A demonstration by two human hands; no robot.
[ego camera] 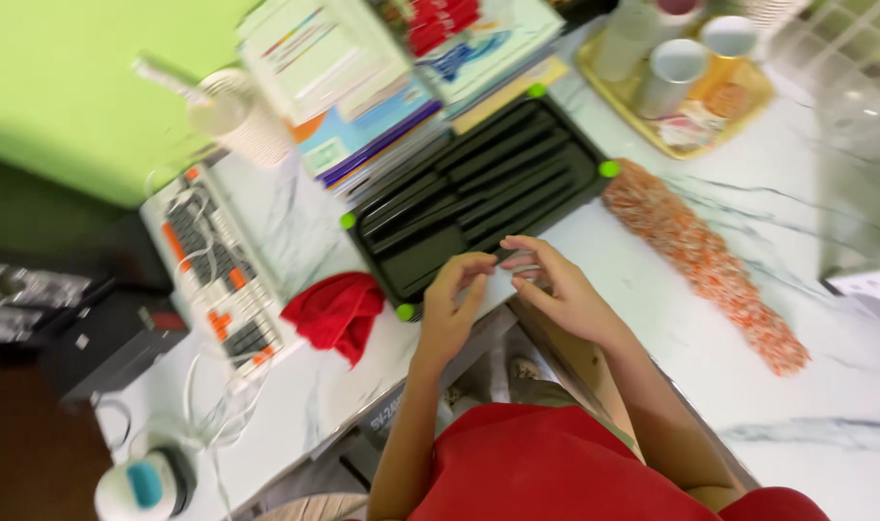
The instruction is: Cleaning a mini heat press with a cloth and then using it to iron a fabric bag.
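A black plastic organiser tray point(479, 193), rectangular with long moulded slots and bright green knobs at its corners, is lying at a slant on the white marble-veined desk point(672, 289). The person's left hand point(450, 309) and right hand point(556, 289) are meeting at the tray's near edge, fingers curled inward and tips close together. The blur is hiding whether either grip is pinching anything, so that cannot be told. Left of the tray, a crumpled red cloth point(339, 314) is resting soft and folded, and beyond it a white keyboard with orange keys point(218, 270) is sitting. Right of the tray, a long speckled orange-and-white strip point(701, 260) is stretching along the desk. Behind the tray, glossy booklets point(382, 87) are piling up, and a yellow tray with metal cups point(672, 87) is standing.
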